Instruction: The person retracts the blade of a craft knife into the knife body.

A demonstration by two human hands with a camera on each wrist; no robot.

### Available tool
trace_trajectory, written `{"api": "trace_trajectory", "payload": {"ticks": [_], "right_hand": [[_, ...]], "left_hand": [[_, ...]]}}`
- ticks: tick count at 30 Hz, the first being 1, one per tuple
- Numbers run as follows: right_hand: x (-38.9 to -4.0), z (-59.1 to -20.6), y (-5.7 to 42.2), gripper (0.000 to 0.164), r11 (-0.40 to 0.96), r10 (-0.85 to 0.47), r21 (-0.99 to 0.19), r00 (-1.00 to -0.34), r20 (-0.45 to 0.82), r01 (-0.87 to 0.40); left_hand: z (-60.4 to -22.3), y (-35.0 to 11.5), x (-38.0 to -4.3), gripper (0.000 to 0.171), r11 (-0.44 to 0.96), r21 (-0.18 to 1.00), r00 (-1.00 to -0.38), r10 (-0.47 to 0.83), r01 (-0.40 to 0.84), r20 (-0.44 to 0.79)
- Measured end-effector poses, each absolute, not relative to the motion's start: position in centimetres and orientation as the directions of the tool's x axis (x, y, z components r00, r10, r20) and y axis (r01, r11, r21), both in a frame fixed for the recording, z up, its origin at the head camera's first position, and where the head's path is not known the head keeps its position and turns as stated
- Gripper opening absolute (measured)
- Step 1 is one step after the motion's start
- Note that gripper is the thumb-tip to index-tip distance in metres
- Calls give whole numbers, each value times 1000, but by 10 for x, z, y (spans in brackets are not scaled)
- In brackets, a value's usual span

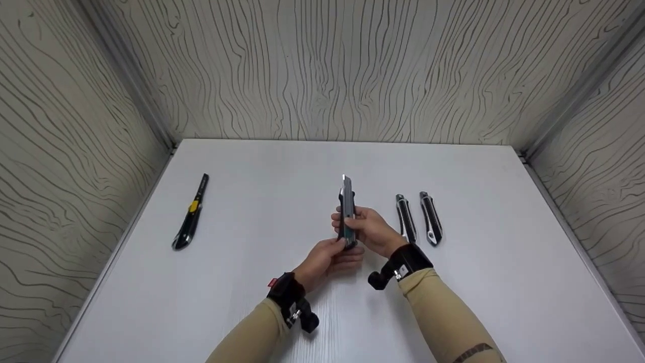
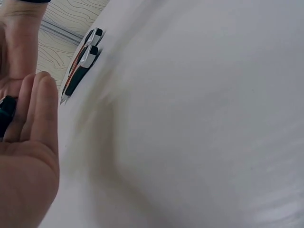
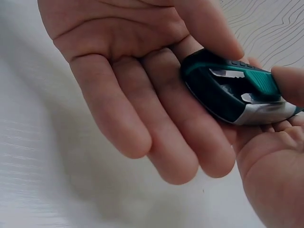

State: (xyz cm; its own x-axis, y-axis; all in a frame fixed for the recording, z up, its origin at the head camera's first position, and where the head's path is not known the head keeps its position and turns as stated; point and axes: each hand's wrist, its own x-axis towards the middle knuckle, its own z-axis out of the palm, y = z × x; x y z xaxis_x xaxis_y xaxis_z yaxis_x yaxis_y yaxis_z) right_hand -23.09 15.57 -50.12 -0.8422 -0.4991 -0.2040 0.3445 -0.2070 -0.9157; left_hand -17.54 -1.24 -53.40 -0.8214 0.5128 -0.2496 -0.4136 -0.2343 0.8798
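Note:
A utility knife (image 1: 347, 204) with a silver body and dark-and-teal handle stands between both hands, its narrow end pointing away from me. My left hand (image 1: 327, 259) pinches the butt end between thumb and index finger; its other fingers extend fairly straight, as the right wrist view shows. Higher up the handle, my right hand (image 1: 375, 229) grips the knife, thumb on the front and fingertips showing behind. In the right wrist view, the teal ribbed part (image 3: 263, 85) lies beside the right thumb. Only the dark butt of the knife (image 2: 6, 111) appears in the left wrist view.
Two dark utility knives with silver trim, one nearer (image 1: 406, 217) and one farther right (image 1: 431, 219), lie right of my hands. A black cutter with a yellow slider (image 1: 190, 214) lies at the left. Patterned walls (image 1: 322, 70) enclose the white table (image 1: 262, 186).

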Motion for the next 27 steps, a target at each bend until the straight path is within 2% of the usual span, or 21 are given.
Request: {"api": "trace_trajectory", "payload": {"ticks": [14, 27], "right_hand": [[-230, -503, 156, 54, -207, -507, -912, -836, -209, 354], [-229, -503, 156, 55, -193, -517, -918, -831, -205, 347]], "left_hand": [[-536, -10, -173, 45, -177, 926, -847, 487, -334, -212], [-535, -7, -172, 44, -163, 937, -858, 473, -310, -201]]}}
